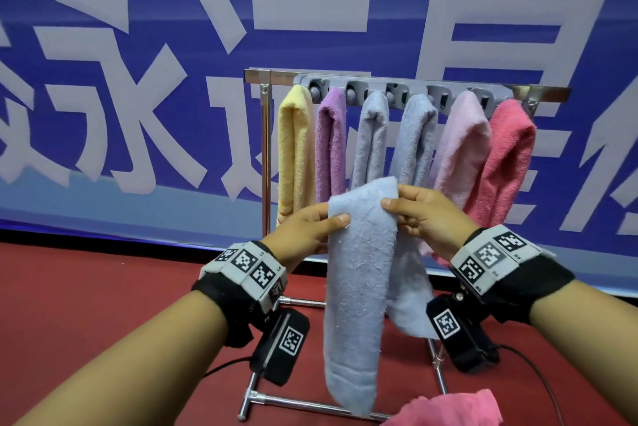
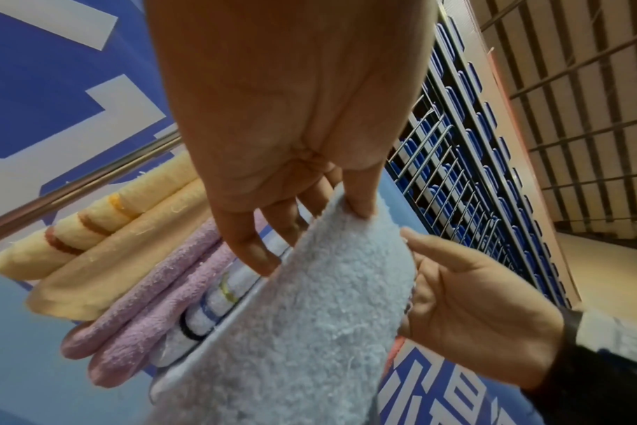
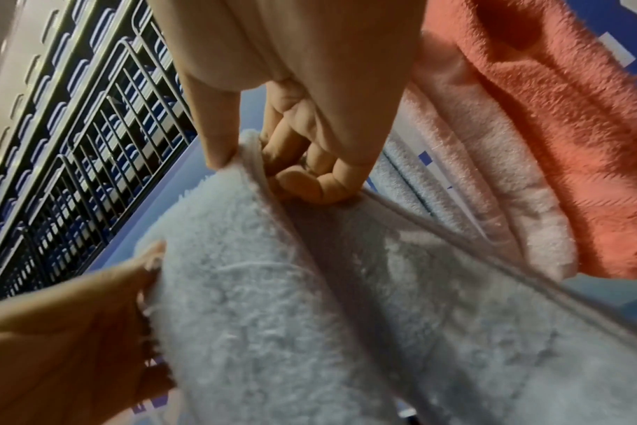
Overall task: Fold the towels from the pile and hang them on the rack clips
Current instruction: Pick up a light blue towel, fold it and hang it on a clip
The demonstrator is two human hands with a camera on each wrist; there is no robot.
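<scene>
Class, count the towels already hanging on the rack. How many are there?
6, left to right: yellow towel, purple towel, two grey-blue towels, pale pink towel, coral towel. None seems hidden.

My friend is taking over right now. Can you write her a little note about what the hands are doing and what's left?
Left hand pinches the light blue towel at its top left edge; right hand pinches the top right. The towel hangs folded lengthwise, in front of the rack.
Done: six towels hang on the rack.
Left: hang this one; a pink towel waits below.
</scene>
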